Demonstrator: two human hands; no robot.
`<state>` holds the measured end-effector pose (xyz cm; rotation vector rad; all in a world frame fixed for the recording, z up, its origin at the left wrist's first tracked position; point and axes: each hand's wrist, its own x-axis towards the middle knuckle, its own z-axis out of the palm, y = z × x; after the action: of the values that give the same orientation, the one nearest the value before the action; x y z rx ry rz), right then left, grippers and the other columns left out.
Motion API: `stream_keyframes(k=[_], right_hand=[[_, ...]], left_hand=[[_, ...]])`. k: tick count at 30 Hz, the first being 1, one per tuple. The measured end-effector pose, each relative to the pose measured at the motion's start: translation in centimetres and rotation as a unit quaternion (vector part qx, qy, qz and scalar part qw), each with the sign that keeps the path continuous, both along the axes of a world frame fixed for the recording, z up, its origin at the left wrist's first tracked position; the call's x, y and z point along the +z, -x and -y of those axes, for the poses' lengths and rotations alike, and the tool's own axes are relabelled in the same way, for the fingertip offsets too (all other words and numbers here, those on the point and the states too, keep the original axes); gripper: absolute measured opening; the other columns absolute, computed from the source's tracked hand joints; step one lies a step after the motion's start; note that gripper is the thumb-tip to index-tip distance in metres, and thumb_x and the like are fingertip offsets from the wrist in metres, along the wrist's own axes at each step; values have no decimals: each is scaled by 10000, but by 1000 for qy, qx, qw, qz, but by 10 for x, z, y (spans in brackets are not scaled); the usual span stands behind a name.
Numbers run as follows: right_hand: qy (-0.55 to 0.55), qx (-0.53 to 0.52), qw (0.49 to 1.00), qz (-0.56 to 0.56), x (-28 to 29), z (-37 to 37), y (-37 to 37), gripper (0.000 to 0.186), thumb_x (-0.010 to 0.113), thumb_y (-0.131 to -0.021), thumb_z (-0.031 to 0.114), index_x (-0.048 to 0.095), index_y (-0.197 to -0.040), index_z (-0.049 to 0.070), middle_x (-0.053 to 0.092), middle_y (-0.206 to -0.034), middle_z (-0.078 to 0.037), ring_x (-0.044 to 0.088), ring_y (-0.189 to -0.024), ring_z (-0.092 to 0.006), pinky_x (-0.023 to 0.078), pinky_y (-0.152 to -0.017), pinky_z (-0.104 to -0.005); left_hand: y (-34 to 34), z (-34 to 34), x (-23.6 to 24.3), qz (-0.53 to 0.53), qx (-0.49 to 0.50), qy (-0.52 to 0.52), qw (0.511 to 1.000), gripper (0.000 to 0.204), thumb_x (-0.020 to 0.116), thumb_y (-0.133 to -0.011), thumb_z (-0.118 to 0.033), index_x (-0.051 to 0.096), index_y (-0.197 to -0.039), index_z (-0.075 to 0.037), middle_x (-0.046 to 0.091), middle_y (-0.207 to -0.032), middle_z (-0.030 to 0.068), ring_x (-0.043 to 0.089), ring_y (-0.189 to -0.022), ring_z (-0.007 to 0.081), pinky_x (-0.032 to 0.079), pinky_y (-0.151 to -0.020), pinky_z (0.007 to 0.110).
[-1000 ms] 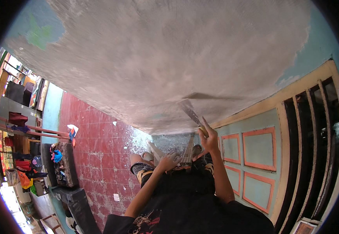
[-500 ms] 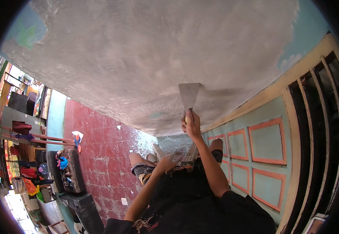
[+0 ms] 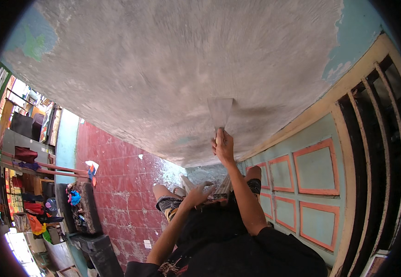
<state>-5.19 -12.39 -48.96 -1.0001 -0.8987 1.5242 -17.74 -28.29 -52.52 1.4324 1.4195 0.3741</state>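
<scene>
right grip: clasped round scraper, which meets wall | left grip: apart from wall, cannot tell whether holding anything

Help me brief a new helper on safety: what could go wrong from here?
The scraper in the right hand sits against the grey wall; a blade corner could gouge it.
A wooden frame shows between the person's knees; if it bears their weight, leaning might tip it.
White flecks dot the red tiled floor; loose ones may make footing slippery.

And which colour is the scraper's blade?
The scraper's blade is grey, as the head view shows.
</scene>
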Motion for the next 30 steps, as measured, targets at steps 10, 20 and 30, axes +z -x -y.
stream_keyframes(k=[10,20,30], right_hand=[[11,-7,1000,28,-2,5,-6,390,436,-1024,394,424,-777,93,359,-583,32,366,-448,-60,285,-361,-243],[27,-15,999,29,6,5,-7,384,463,-1016,392,449,-788,84,378,-577,33,352,-433,-60,288,-360,-244],[16,-15,999,29,19,3,-11,379,460,-1017,390,464,-816,69,401,-579,22,356,-426,-64,292,-364,-244]], left_hand=[[0,5,-15,-25,-16,-10,1000,478,532,-952,-437,573,-1233,-54,627,-1160,253,573,-1134,413,427,-979,444],[2,2,-19,-4,-3,1,1000,485,519,-953,-454,576,-1221,-54,610,-1213,234,547,-1176,404,410,-1005,448],[-1,-1,2,-18,-6,13,1000,483,519,-955,-461,580,-1214,-58,615,-1204,237,561,-1160,398,418,-1000,441]])
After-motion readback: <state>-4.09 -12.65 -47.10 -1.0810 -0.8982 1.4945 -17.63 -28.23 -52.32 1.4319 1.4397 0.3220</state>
